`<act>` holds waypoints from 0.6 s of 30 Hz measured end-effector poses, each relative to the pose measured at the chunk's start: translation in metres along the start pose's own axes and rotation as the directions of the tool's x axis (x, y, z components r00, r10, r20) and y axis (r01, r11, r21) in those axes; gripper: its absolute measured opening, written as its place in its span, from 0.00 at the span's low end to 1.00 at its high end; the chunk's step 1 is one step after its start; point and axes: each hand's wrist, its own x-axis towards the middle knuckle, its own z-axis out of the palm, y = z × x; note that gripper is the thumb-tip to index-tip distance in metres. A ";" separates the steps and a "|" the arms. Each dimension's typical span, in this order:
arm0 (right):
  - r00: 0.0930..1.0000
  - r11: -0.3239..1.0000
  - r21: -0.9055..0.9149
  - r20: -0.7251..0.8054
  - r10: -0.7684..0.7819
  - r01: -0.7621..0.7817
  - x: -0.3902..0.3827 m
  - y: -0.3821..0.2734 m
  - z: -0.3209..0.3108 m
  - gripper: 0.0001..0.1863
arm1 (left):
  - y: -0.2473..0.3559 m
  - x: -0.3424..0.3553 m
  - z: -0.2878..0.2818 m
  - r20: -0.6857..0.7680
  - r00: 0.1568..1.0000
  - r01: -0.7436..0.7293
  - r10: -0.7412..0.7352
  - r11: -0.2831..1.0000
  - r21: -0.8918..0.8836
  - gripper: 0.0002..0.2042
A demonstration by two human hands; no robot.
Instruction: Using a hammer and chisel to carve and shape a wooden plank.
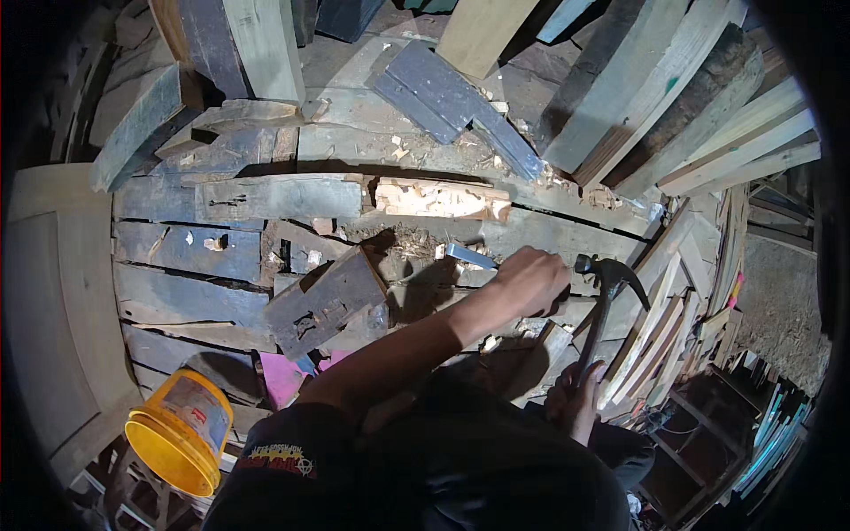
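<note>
The left hand (531,281) grips a flat metal chisel (470,257) whose blade points left toward a pale, freshly cut block of wood (441,198) lying on weathered grey planks (186,252). The right hand (577,400) holds a claw hammer (609,288) by its handle, head raised just beside the left hand. A yellow bucket (180,431) stands at lower left.

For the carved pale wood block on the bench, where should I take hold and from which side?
Grip the carved wood block across its plain long edges, coming from above. It lies flat and lengthwise, its cut face up; the chisel in the left hand crowds the near side, so favour its left end.
</note>
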 end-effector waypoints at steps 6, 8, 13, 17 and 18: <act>0.996 0.999 -0.051 -0.083 -0.013 0.009 -0.009 -0.006 0.004 0.32 | -0.007 0.008 0.003 -0.023 0.999 0.032 -0.036 0.991 -0.132 0.11; 0.996 0.999 -0.030 -0.081 -0.031 0.029 -0.009 -0.010 0.002 0.32 | -0.010 0.013 -0.007 -0.038 0.998 -0.055 0.051 0.994 -0.096 0.08; 0.997 0.996 0.020 -0.006 -0.081 0.081 -0.007 -0.017 -0.005 0.33 | -0.002 0.029 -0.030 -0.125 0.992 -0.014 0.004 0.997 -0.079 0.05; 0.989 0.989 0.008 0.002 -0.150 0.150 -0.007 -0.022 -0.011 0.33 | -0.005 0.039 -0.041 0.037 0.991 0.135 -0.132 0.982 -0.132 0.13; 0.994 0.996 0.040 -0.078 -0.082 0.085 -0.007 -0.023 -0.013 0.32 | -0.007 0.038 -0.041 -0.006 0.992 0.124 -0.126 0.984 -0.125 0.13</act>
